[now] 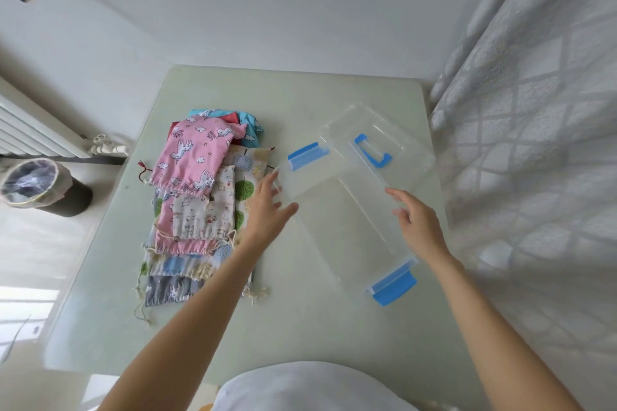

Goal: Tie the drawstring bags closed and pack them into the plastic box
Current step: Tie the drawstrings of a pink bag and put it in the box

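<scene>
Plastic box (347, 210) sat centre-right of the frame on the table (300, 90), clear body with blue latches at both short ends. Its long axis ran diagonally, upper left to lower right. Lid (377, 140) with blue handle lay against the box's upper end (whether on it, hinged or just leaning, I couldn't tell through the clear plastic).

Left hand (267, 207) was at the box's left long edge, fingers spread and mostly straight, touching or nearly touching the wall. Right hand (417, 220) was at the right long edge, fingers loosely extended over the rim. No firm grip visible on either side.

Drawstring bags (197, 197) lay stacked flat in the left-centre of the frame, just beside the left hand and well apart from the right. The left hand was clearly nearer the stack. Cords trailed loose at the lower ends, so they looked untied.

Lower bags were mostly covered by upper ones, so I couldn't get a count. Box appeared empty.
</scene>
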Motion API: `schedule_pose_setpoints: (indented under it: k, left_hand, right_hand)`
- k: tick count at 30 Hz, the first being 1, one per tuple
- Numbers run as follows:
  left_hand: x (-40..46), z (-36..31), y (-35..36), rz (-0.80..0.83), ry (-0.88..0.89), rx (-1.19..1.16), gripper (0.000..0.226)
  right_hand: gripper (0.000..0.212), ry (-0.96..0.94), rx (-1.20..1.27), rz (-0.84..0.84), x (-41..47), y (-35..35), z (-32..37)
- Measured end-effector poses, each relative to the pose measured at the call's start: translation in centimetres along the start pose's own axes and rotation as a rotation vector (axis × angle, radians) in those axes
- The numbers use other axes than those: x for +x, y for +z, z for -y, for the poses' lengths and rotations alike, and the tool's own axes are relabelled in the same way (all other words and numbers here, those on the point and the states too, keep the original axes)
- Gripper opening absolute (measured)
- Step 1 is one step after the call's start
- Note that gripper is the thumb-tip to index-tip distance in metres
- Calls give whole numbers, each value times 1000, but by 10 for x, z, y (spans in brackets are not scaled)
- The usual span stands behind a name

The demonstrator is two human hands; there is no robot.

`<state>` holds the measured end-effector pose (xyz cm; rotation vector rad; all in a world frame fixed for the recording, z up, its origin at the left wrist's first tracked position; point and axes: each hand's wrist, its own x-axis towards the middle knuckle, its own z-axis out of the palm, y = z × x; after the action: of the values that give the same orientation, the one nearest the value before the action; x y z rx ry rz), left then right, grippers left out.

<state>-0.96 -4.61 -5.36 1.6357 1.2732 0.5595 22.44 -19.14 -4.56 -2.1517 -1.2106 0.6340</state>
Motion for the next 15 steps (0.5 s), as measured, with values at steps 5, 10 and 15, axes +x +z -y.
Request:
schedule_pose_setpoints:
  k: [5,10,15]
  left_hand:
    - [4,10,-10,47,95,97,67]
    - [-4,52,-87,-87,212,198,37]
    - [14,107,-168,-163,103,375,35]
  right_hand:
    - [36,-169,-230,-174,-8,16,29]
    - [27,-431,-148,-168,-18,82,118]
    - [26,-443,-169,63,6,171,173]
